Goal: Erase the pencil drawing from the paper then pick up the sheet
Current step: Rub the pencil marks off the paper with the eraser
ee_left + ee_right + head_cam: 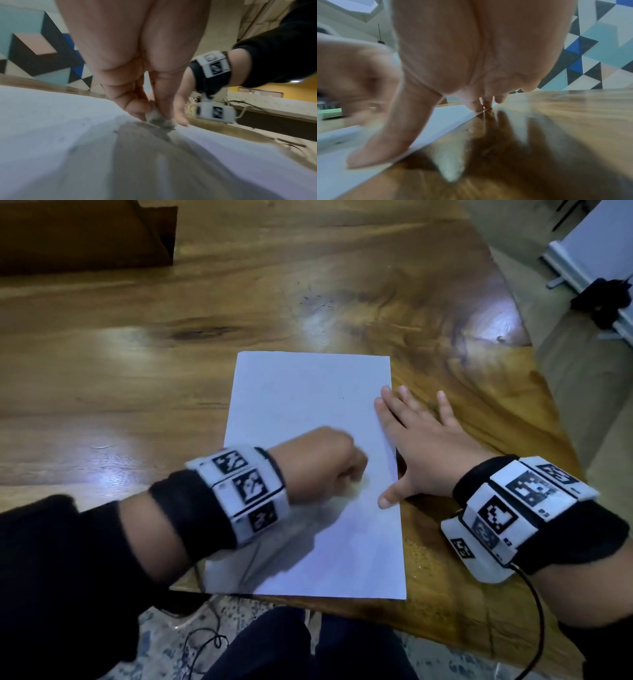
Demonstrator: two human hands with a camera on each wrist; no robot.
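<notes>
A white sheet of paper lies on the wooden table near its front edge. My left hand is curled over the sheet's middle and pinches a small greyish-white eraser whose tip touches the paper. The hand is blurred by motion. My right hand lies flat with spread fingers across the sheet's right edge, its thumb and first fingertips on the paper, the other fingers on the wood. No pencil marks show clearly on the sheet.
A dark wooden block stands at the table's far left. The table's right edge slants close to my right hand. A cable hangs from my right wristband. Beyond the table at the right stands a white board stand.
</notes>
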